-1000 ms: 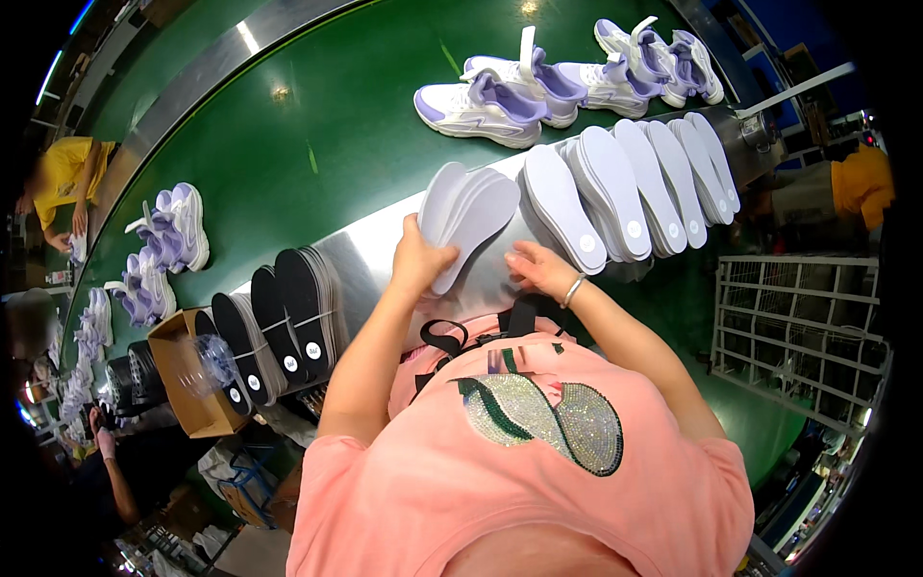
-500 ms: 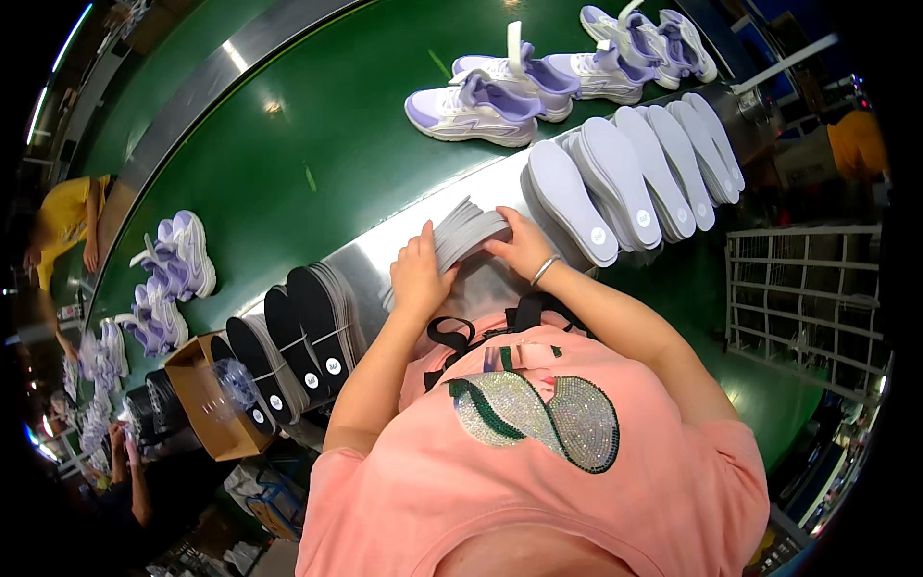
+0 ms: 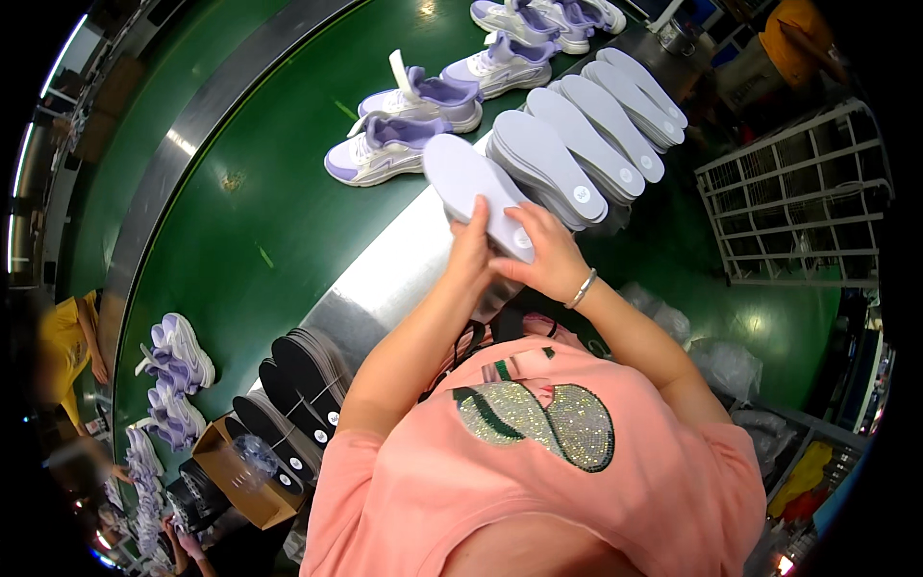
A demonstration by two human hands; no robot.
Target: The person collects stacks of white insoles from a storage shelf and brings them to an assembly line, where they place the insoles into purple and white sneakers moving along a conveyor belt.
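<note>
My left hand and my right hand are both closed around light grey-lilac shoe insoles. Only the top insole shows fully, with a round white sticker near its heel end; how many lie under it is hidden. Its toe end points up and left, close to a white and purple sneaker. To the right of my hands, a row of stacked pale insoles lies along the metal ledge, its nearest stack beside my right fingers.
More white and purple sneakers stand on the green belt. Bundled black insoles and an open cardboard box sit at lower left on the metal ledge. A white wire rack is at right. People in yellow and orange are farther off.
My hands have moved right and forward with the insoles. The fanned stack, seen edge-on before, now shows a flat top face. The view has turned, and sneakers and insole rows appear shifted left.
</note>
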